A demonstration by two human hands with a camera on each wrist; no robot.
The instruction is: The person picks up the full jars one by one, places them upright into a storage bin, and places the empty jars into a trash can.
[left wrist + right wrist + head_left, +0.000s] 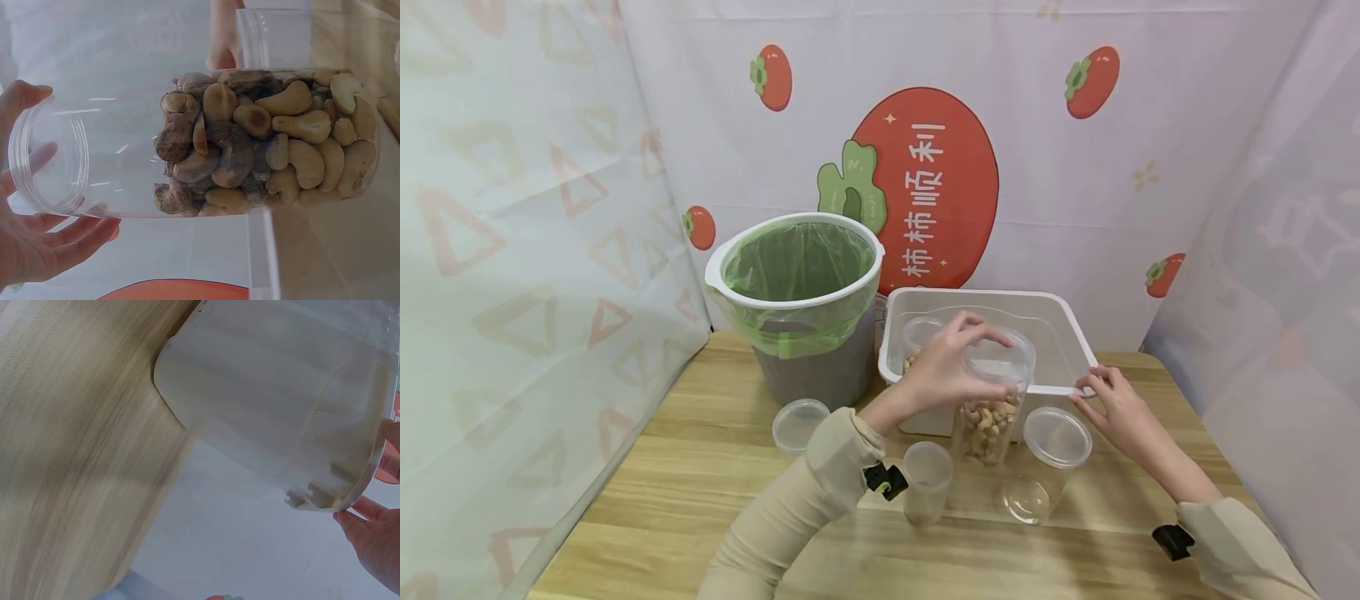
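Note:
My left hand point(943, 367) grips a clear plastic jar point(988, 429) by its top, thumb and fingers spread round the neck. Cashews point(269, 144) fill roughly its lower half, some with brown skins. The jar stands in front of a white plastic bin point(977, 292), overlapping its front wall in the head view. At the bin's front right corner, my right hand point(1123, 417) pinches the rim, with the thumb on the outside in the right wrist view point(356, 528). Inside the bin's left end is another clear container point(921, 331) with nuts, partly hidden by the left hand.
A clear jar with a frosted top point(1056, 437) stands just right of the cashew jar. Left of it is a small frosted container point(927, 483). Another round-topped clear container point(800, 423) sits farther left, before a grey trash can point(812, 367) lined with a green bag point(790, 329).

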